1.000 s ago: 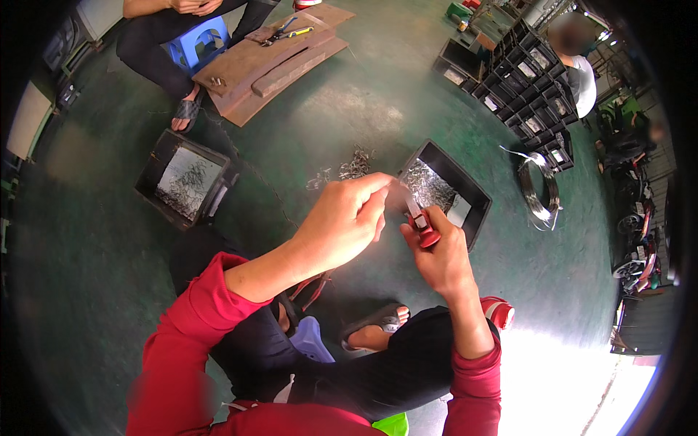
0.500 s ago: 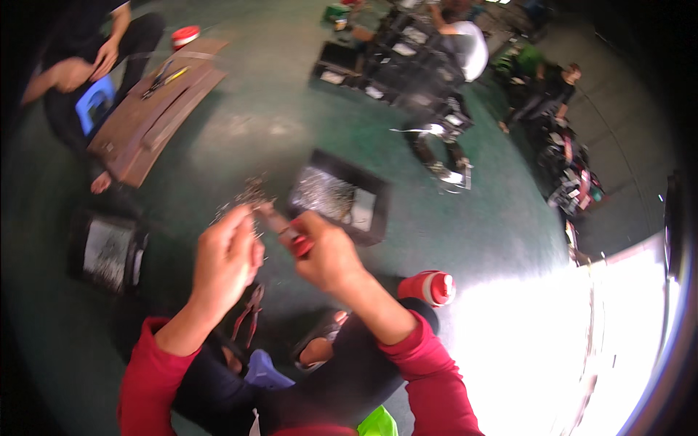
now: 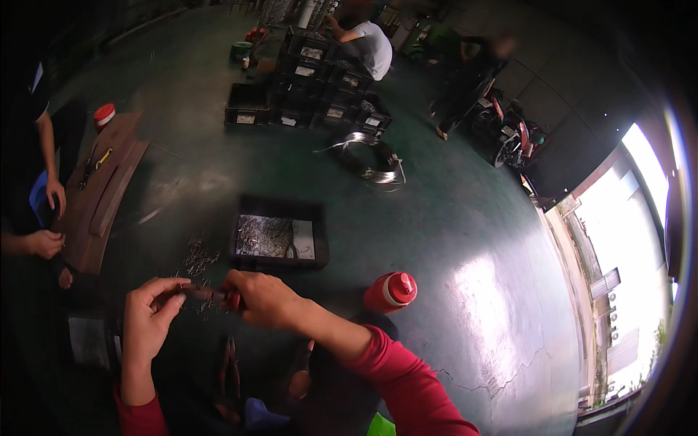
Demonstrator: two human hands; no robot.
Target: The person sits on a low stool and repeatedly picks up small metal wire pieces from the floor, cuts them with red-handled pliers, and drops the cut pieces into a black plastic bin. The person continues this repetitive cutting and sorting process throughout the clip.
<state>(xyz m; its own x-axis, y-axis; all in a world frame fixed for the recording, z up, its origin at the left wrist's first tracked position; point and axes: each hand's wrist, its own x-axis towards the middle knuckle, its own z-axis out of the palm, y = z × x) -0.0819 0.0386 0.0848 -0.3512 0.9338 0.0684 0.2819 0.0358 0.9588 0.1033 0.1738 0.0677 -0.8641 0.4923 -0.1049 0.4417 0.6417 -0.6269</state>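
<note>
My right hand [image 3: 263, 299] is wrapped round the red handles of a pair of pliers [image 3: 206, 293], whose jaws point left. At the tip of the jaws, the thumb and fingers of my left hand [image 3: 147, 314] are pinched together; whatever they hold is too small to make out. Just beyond the pliers, a scatter of small bent metal wire pieces [image 3: 201, 256] lies on the green floor. Behind it stands a black crate [image 3: 320, 231] holding many similar pieces. A second pair of pliers [image 3: 230, 367] rests on the floor below my hands.
A red bottle [image 3: 391, 292] stands to my right. Wire coils [image 3: 371, 163] and stacked black crates [image 3: 298, 76] are farther off. At left, a person sits by a brown board [image 3: 109, 189] with tools on it. Another crate [image 3: 89, 341] sits low at left.
The view has swung, so the surroundings sit differently. My hands have come lower and to the left in the picture, with the pliers levelled and their jaws at my left fingertips.
</note>
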